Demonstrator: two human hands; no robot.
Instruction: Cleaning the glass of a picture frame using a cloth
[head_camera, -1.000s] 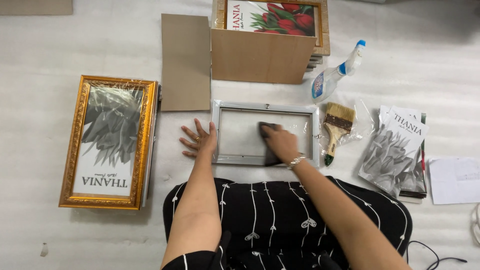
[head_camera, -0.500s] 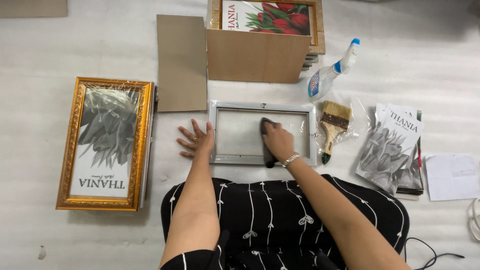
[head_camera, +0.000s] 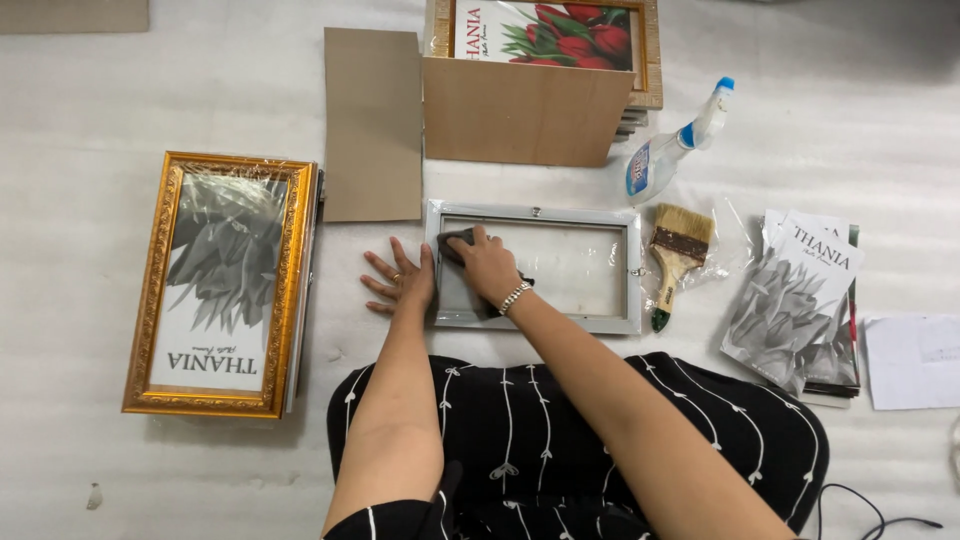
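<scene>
Head view: the right hand presses a dark cloth onto the glass at the left end of the silver frame, fingers closed on it; the left hand lies flat with fingers spread, touching the frame's left edge; a brush lies just right

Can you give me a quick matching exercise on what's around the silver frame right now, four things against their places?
Things:
1. spray bottle
2. paintbrush
3. gold frame
4. dark cloth

Places:
A. under the right hand, on the glass of the silver frame
B. far left of the silver frame, wrapped in clear film
C. just right of the silver frame, bristles pointing away from the person
D. lying on its side, beyond the silver frame's right corner

Pairs: 1-D, 2-C, 3-B, 4-A
</scene>
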